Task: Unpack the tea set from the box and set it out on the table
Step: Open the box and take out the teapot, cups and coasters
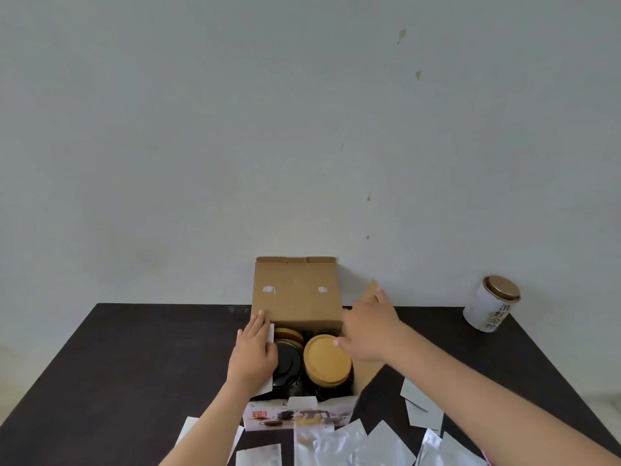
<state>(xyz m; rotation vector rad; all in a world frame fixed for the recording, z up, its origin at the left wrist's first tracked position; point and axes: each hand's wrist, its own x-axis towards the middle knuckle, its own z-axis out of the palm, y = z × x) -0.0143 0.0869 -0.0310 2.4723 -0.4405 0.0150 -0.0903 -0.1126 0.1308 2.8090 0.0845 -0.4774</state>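
Observation:
An open cardboard box (297, 297) stands on the dark table (127, 358), its lid flap raised against the wall. Inside I see a round wooden lid (327, 359) on a dark jar, a black teapot-like piece (287, 363) to its left, and another wooden lid (289, 334) behind. My left hand (253, 354) lies flat on the box's left side flap, fingers straight. My right hand (369, 327) reaches over the box's right edge and touches the right side flap (371, 290), fingers extended.
A white tea tin with a bronze lid (492, 302) stands at the back right of the table. Several silver foil packets (353, 442) lie along the near edge in front of the box. A plain wall rises behind the table.

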